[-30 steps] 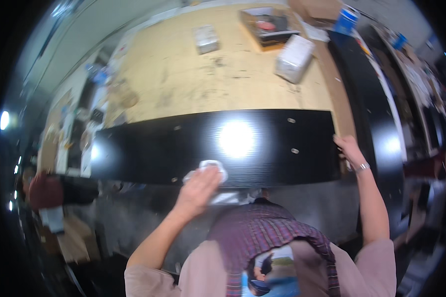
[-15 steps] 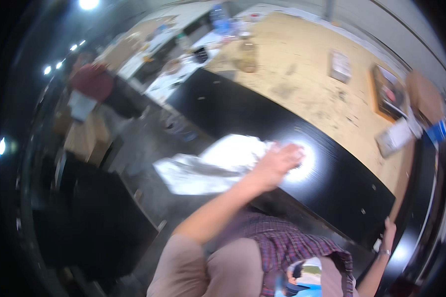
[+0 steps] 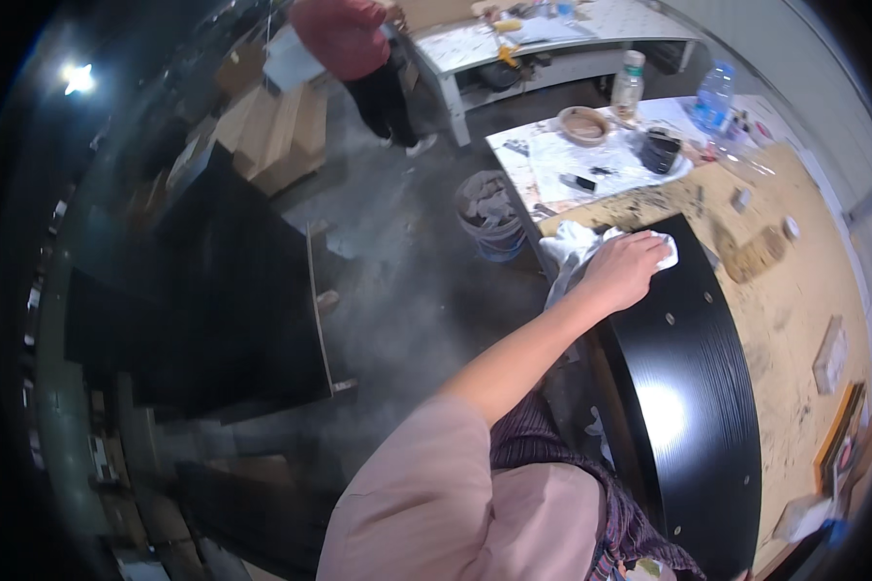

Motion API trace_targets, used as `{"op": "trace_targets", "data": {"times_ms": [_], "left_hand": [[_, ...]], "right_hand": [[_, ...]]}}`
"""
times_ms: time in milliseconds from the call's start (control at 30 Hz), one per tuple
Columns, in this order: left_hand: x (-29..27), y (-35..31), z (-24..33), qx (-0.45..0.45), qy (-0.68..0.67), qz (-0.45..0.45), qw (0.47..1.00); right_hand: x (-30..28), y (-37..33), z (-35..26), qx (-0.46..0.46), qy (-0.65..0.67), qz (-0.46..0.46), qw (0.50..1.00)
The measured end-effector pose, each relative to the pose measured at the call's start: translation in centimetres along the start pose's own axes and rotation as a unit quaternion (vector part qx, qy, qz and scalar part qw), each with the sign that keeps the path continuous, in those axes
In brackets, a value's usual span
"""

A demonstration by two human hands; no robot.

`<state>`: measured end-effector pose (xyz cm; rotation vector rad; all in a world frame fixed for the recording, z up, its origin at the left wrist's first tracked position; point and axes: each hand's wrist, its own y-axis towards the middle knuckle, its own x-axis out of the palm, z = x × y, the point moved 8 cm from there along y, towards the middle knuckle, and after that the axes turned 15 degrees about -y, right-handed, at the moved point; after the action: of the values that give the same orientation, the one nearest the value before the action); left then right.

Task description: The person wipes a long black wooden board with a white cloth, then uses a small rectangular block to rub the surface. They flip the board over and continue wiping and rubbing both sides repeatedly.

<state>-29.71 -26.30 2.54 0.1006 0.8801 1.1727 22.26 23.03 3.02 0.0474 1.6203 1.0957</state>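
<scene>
A black panel with a glossy grain and small fittings lies along the front edge of the workbench. My left hand is closed on a white cloth and presses it against the panel's far end. Part of the cloth bunches under my palm, and the rest hangs over the panel's edge. Of my right hand only a sliver shows at the lower picture edge, beside the panel's near end. Its fingers are hidden.
On the bench stand a bowl, a dark cup, and bottles, among them a blue-tinted one. A bucket of rags is on the floor. Dark panels stand at left. A person in red is farther off.
My left hand has slid the cloth from the panel's middle to its far end. The view has turned left, and my right hand has almost left the picture.
</scene>
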Motion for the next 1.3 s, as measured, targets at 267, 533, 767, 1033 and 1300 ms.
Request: {"op": "trace_targets", "data": {"times_ms": [267,533,767,1033,1300], "left_hand": [[-1.3,4.3,4.5,-0.057,-0.360,-0.064,0.929],[-0.5,2.2,3.6,-0.017,-0.470,0.039,0.881],[-4.0,0.2,-1.6,-0.157,-0.446,0.142,0.870],[-5.6,-0.8,-3.5,-0.188,-0.401,0.217,0.870],[-6.3,-0.5,-3.7,-0.190,-0.490,0.274,0.805]], "right_hand": [[1.8,5.6,-39.7,-0.083,0.425,-0.392,0.811],[5.4,3.7,-54.3,-0.018,0.659,-0.554,0.508],[5.8,4.3,-58.5,-0.018,0.672,-0.550,0.496],[7.9,4.2,-60.6,-0.035,0.671,-0.591,0.446],[4.7,4.4,-61.2,-0.101,0.688,-0.584,0.418]]}}
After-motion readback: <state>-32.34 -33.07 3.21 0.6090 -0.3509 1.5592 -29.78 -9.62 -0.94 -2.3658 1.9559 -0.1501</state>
